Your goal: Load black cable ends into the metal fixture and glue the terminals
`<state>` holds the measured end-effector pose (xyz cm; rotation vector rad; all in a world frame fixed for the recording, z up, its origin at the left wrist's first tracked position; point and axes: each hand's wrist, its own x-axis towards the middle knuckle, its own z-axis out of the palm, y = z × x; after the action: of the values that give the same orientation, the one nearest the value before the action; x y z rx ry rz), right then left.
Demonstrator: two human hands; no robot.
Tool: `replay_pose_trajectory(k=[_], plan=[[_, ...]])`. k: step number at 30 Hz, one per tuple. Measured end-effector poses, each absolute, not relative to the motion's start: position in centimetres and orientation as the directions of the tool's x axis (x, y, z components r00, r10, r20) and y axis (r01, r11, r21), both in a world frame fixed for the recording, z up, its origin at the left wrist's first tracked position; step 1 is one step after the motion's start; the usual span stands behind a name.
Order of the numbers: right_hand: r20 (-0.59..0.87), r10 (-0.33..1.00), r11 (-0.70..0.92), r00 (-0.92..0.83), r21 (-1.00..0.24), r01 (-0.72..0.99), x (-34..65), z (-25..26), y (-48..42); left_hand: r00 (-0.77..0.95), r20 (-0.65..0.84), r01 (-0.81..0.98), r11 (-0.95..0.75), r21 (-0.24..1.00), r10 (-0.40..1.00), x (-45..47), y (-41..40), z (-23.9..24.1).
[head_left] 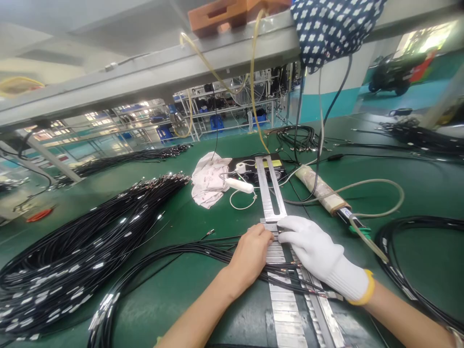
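Note:
My bare left hand [250,253] rests on the green table with its fingers curled, pinching the ends of thin black cables [174,251] against a metal ruler-like strip [270,195]. My right hand [319,251], in a white glove with a yellow cuff, lies over the same strip just to the right, its fingertips pressed together at the cable ends next to my left fingers. The cables run leftward from under both hands. What exactly sits between the fingertips is hidden.
A large bundle of black cables [83,241] lies at left, another coil [409,251] at right. A crumpled white cloth [208,181], a small black device [250,169], a taped handle tool [321,191] with hose lie behind. A shelf rail [145,77] hangs overhead.

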<state>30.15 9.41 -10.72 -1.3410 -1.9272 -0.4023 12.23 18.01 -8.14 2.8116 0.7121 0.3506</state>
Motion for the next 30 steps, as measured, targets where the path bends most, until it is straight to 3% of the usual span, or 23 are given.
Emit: replay_pose_trajectory(k=[9,14,20,25,30], plan=[[0.552,0.778,0.356,-0.298,0.002,0.934,29.6,-9.0,8.8,0.839,0.116,0.517,-0.846,0.13,0.531,12.7,16.5,-6.7],[0.475,0.823,0.333,-0.311,0.04,0.942,29.5,-9.1,8.3,0.869,0.008,0.491,-0.864,0.112,0.495,11.8,15.1,-5.0],[0.434,0.867,0.274,-0.245,-0.005,0.962,28.9,-9.9,8.4,0.875,-0.09,0.483,-0.869,0.11,0.475,11.6,14.5,-4.6],[0.463,0.856,0.249,-0.229,0.019,0.968,28.3,-9.5,8.7,0.879,-0.053,0.476,-0.872,0.109,0.474,11.1,15.1,-5.0],[0.487,0.842,0.289,-0.232,-0.043,0.956,28.4,-9.0,9.0,0.883,0.018,0.465,-0.881,0.087,0.468,11.1,15.6,-6.0]])
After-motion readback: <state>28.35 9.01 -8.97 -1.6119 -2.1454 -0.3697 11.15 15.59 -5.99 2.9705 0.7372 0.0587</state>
